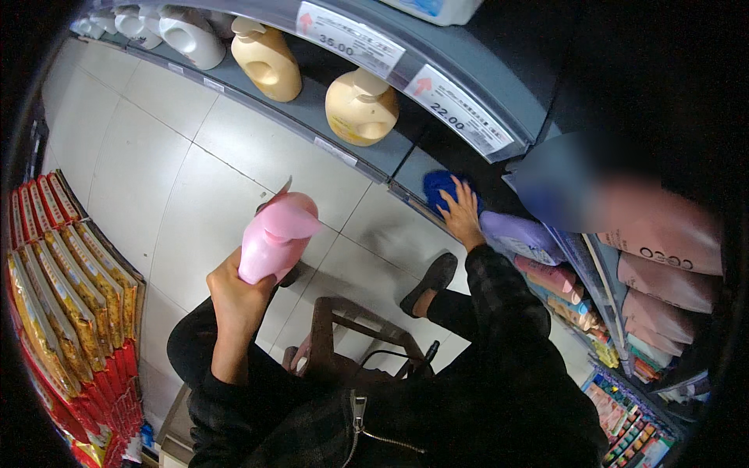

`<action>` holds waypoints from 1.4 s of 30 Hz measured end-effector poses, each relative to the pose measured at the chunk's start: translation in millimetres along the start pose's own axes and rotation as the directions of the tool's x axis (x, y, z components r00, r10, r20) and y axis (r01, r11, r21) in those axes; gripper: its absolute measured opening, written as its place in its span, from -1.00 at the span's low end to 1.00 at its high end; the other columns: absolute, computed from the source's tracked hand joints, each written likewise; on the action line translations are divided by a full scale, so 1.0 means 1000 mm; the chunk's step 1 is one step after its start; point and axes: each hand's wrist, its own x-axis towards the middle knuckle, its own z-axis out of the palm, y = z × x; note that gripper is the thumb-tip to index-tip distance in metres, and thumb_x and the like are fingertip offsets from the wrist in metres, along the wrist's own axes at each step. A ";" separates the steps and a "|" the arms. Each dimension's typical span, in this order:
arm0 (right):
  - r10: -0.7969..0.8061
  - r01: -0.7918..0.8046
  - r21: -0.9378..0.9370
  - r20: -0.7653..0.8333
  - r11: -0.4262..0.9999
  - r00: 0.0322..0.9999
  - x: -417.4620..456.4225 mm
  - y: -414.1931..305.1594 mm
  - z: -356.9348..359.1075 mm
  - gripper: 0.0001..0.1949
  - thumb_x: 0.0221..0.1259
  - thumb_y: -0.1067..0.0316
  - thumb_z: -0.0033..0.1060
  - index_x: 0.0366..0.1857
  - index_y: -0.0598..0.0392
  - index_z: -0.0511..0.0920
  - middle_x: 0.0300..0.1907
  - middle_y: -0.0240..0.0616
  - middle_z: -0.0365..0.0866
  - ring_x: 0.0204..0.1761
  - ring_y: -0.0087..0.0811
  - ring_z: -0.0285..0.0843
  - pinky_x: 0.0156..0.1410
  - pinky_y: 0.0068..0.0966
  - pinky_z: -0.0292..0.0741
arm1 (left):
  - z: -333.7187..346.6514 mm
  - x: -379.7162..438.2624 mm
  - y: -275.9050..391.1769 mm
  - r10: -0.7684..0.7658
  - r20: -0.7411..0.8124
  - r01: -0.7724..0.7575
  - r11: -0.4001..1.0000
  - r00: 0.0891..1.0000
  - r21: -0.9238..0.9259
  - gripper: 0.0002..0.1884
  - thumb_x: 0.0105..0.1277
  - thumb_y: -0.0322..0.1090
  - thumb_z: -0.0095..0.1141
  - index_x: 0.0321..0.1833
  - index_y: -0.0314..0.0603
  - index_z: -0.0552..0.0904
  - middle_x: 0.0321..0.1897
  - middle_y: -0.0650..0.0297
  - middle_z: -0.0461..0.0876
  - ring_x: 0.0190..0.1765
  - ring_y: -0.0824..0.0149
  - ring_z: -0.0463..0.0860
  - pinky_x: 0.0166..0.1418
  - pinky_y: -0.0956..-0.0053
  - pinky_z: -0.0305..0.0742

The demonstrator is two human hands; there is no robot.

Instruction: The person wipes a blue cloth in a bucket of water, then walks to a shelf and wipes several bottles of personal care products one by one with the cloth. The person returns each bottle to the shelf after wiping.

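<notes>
My left hand (237,301) is wrapped around the lower part of a pink plastic bottle (272,243), held above the tiled floor with its pink top towards me. My right hand (462,213) reaches out to the lower shelf. Its fingers lie spread over a bunched blue cloth (436,186), which rests on the grey shelf board (412,167). Right beside that hand is a purple bottle or pack (521,234). To the left of the cloth, a cream pump bottle (363,111) stands on the same shelf, with a second cream bottle (269,64) farther along.
White bottles (190,38) stand farther left on the shelf. An upper shelf edge with price tags (462,108) overhangs it. Pink packs (667,281) fill the right side. Yellow and red packets (70,298) hang at left. A brown stool (327,333) is beneath me.
</notes>
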 end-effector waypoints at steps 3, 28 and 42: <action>0.394 -0.378 0.121 -0.158 0.918 0.906 -0.011 -0.006 0.041 -0.47 0.28 0.06 0.19 0.35 -0.41 0.37 0.54 -0.19 -0.04 0.53 0.11 -0.14 0.45 0.23 -0.03 | -0.002 -0.007 0.010 -0.012 0.017 0.012 1.000 1.000 -0.015 -0.77 0.00 -0.52 0.24 -0.23 -0.38 0.67 -0.46 0.01 0.70 -0.36 0.27 0.70 -0.19 0.42 0.55; 0.659 -0.663 -0.033 -0.083 0.748 0.748 0.078 -0.039 0.057 -0.29 0.26 -0.23 0.08 0.49 -0.45 0.11 0.51 0.18 -0.10 0.54 0.22 -0.24 0.45 0.33 -0.11 | 0.004 -0.009 0.001 -0.145 0.035 0.147 0.987 0.989 -0.070 -0.78 0.02 -0.52 0.32 -0.24 -0.38 0.66 -0.47 0.07 0.70 -0.35 0.53 0.63 -0.23 0.53 0.54; 0.714 -0.741 -0.076 -0.220 0.667 0.665 0.174 0.212 0.017 -0.40 0.32 -0.08 0.07 0.41 -0.14 0.28 0.46 0.11 0.05 0.45 0.12 0.04 0.41 0.21 0.09 | -0.015 -0.006 -0.012 -0.093 0.120 0.090 0.995 0.988 0.031 -0.81 -0.15 -0.51 0.36 -0.45 -0.31 0.62 -0.60 0.05 0.56 -0.52 0.05 0.60 -0.39 0.40 0.47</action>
